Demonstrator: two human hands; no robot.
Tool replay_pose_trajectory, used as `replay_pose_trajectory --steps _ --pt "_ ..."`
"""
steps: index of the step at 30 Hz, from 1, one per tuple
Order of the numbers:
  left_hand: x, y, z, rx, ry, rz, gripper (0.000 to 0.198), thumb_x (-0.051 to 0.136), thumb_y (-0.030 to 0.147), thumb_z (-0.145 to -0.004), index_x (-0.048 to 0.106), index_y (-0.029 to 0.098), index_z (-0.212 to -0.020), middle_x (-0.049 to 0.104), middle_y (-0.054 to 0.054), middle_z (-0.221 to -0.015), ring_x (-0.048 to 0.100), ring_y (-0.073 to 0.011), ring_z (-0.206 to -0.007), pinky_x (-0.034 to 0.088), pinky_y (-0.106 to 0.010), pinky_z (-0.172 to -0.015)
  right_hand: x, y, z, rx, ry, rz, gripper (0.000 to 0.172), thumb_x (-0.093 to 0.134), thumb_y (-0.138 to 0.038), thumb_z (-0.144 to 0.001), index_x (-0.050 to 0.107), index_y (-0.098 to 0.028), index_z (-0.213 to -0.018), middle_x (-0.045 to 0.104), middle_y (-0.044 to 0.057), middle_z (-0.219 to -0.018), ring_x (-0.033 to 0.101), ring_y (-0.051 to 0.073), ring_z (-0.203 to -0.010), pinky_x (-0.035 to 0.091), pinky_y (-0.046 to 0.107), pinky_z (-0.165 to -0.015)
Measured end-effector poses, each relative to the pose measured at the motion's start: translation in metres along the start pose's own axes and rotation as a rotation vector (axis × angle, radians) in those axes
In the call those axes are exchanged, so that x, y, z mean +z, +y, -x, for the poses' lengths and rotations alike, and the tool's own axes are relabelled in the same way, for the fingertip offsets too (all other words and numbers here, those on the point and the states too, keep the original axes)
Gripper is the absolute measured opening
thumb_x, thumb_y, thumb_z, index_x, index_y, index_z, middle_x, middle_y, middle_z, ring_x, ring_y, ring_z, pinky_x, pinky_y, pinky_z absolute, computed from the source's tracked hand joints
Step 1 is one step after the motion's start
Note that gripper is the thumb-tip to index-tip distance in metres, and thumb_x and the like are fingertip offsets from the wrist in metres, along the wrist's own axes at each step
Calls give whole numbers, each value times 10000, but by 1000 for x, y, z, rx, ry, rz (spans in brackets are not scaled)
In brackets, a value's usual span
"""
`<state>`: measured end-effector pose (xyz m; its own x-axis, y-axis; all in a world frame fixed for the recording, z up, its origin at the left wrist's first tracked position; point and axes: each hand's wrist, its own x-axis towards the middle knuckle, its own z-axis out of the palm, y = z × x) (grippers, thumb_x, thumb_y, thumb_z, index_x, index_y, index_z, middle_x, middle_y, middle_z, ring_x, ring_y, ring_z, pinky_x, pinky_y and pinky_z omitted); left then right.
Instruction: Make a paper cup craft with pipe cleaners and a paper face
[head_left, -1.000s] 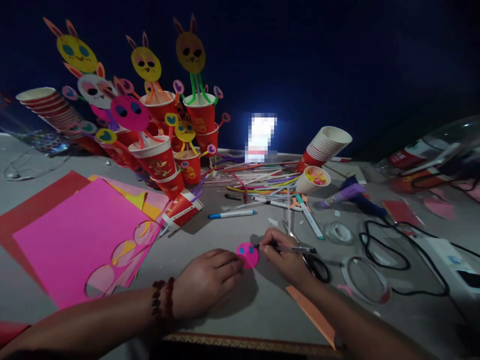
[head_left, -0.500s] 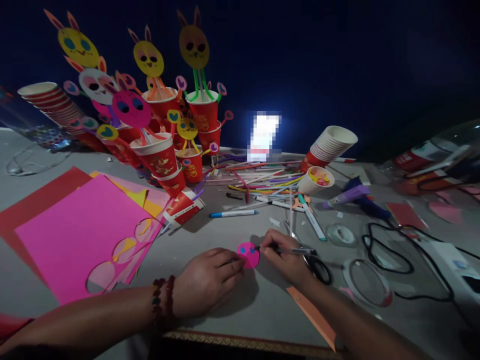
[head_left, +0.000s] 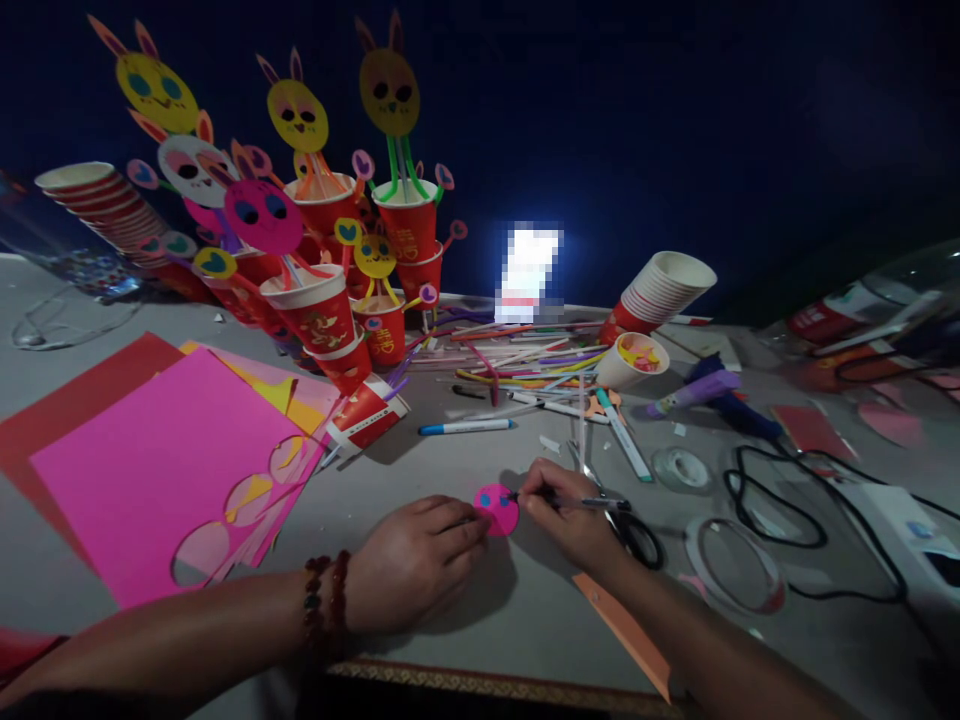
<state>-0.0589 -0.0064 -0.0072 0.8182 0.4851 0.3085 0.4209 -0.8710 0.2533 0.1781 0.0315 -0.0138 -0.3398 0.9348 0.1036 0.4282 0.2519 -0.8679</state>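
Grey table (head_left: 442, 468): pink disc (head_left: 498, 518) touched by left hand (head_left: 418, 565), grip unclear; pen (head_left: 613, 504) clamped in right hand (head_left: 568, 512). Blue eye (head_left: 504, 500) seemingly being inked; steady pen called for.

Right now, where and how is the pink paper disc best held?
Probably by its left rim, left hand pressing down from the left: the pink paper disc lies flat, while the right hand holds a pen at its upper right edge.
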Motion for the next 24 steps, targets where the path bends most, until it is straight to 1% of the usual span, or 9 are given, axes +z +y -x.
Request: replay_pose_trajectory --steps 7,11,15,24 --pt "-3 0 -3 3 7 -2 181 507 190 -934 638 128 -1042 681 -84 -1190 593 -230 -1091 492 -370 -918 1 -2 -1 12 19 -3 142 517 -176 -770 529 -209 -632 523 -36 -586 485 130 -560 350 240 -545" --pt "-1 0 -2 -3 9 6 177 503 196 -944 636 139 -1047 681 -83 -1188 588 -223 -1107 493 -366 -917 1 -3 -1 20 44 -16 149 521 -186 -773 530 -210 -626 528 -30 -588 494 135 -564 362 241 -545" --pt "1 0 -1 -1 2 8 173 517 203 -940 638 137 -1044 675 -88 -1199 583 -226 -1116 492 -366 -927 1 -3 -1 53 61 -22 143 519 -188 -764 525 -215 -623 500 -38 -567 469 131 -539 347 237 -519" --pt "-1 1 -3 12 24 -1 193 499 195 -935 643 121 -1040 681 -82 -1192 590 -229 -1090 501 -369 -910 1 -3 -1 41 77 -27 140 514 -194 -763 518 -215 -624 509 -35 -575 482 134 -548 361 240 -533"
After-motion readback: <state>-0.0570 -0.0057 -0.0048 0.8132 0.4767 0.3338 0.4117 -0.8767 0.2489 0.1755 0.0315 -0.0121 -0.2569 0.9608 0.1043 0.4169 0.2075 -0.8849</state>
